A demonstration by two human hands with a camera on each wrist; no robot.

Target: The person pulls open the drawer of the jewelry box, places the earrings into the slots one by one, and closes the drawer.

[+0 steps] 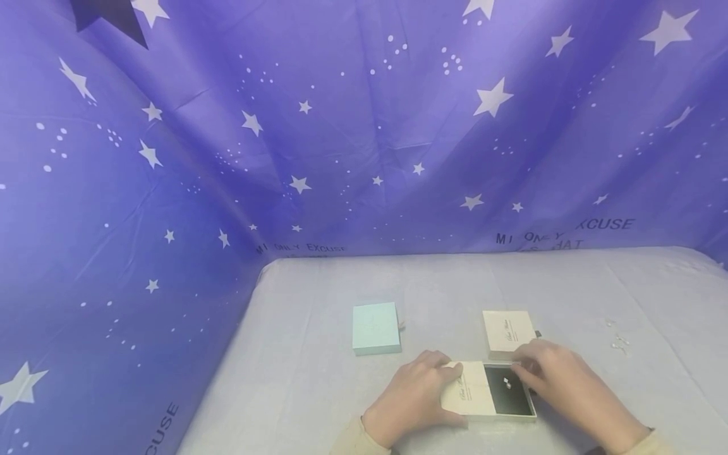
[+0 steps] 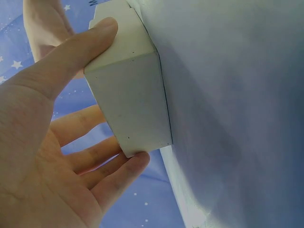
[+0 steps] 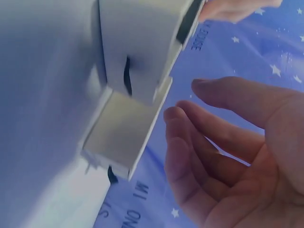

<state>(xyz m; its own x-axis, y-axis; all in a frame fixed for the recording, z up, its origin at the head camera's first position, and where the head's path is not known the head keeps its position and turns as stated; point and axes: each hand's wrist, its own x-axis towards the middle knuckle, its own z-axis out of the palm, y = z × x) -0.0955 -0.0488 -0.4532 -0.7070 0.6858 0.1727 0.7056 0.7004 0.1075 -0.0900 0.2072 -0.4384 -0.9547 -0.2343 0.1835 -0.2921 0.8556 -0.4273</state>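
My left hand (image 1: 412, 392) grips the sleeve end of a cream drawer-style jewelry box (image 1: 478, 395), with the thumb on one edge and the fingers at the opposite one. The box lies on the cloth with its drawer slid partly out to the right, showing a black lining (image 1: 509, 402). A pair of small, shiny earrings (image 1: 507, 382) sits on that lining. Close by the drawer's far right corner is my right hand (image 1: 560, 373). In the right wrist view its fingers (image 3: 178, 166) are loosely bent, apart from the box, with nothing seen between them and the thumb.
Just behind lies a second cream box (image 1: 505, 332) with a dark pull tab. A mint-green box (image 1: 375, 328) stands back left. Several small earring-like pieces (image 1: 618, 341) lie at the right on the pale cloth (image 1: 318, 398). A purple star-printed curtain (image 1: 364, 126) hangs behind and at left.
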